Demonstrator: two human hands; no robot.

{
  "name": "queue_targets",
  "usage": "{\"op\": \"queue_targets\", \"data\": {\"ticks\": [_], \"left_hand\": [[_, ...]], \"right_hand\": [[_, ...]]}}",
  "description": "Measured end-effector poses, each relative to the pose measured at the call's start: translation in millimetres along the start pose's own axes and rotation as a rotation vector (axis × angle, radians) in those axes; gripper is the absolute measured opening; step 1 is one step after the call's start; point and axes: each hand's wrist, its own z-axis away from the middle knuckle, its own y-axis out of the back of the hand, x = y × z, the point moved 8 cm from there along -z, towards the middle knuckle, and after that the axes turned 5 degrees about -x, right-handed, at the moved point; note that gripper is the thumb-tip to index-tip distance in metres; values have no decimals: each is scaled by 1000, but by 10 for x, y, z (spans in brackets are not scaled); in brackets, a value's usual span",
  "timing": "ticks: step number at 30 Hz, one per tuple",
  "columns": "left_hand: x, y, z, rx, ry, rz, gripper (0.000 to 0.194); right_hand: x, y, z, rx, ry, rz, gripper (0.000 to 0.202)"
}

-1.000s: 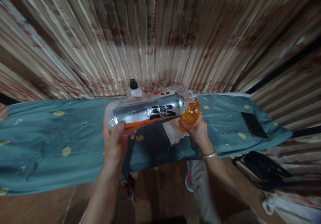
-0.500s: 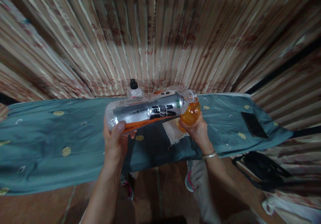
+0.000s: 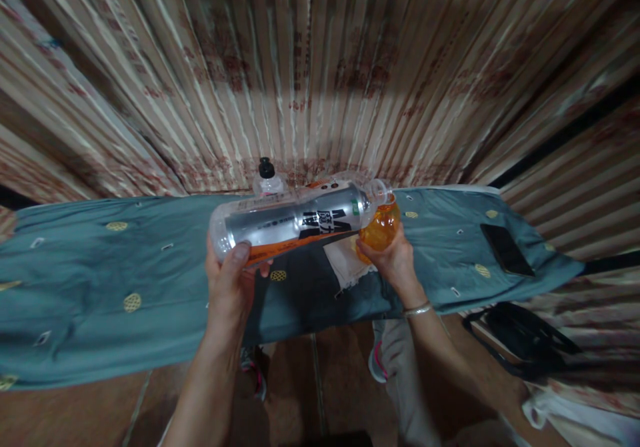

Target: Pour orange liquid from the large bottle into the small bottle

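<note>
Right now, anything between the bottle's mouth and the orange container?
Nothing visible: the bottle, tilted in the left hand, has its mouth at the rim of the orange container. The right hand grips below the rim. Can't tell if mouth and rim touch.

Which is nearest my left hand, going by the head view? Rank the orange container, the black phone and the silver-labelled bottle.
From your left hand:
1. Silver-labelled bottle: in its grip.
2. Orange container: to the right, in your right hand.
3. Black phone: far right, on the teal cloth.
</note>
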Motion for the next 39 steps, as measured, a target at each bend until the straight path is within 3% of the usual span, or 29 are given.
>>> {"op": "queue_targets", "data": {"ticks": [13, 39], "left_hand": [[-13, 25, -10, -40, -34, -1, 49], [4, 9, -8, -3, -22, -23, 53]], "right_hand": [[20, -12, 0, 1, -12, -4, 87], [3, -2, -6, -1, -3, 2, 84]]}}
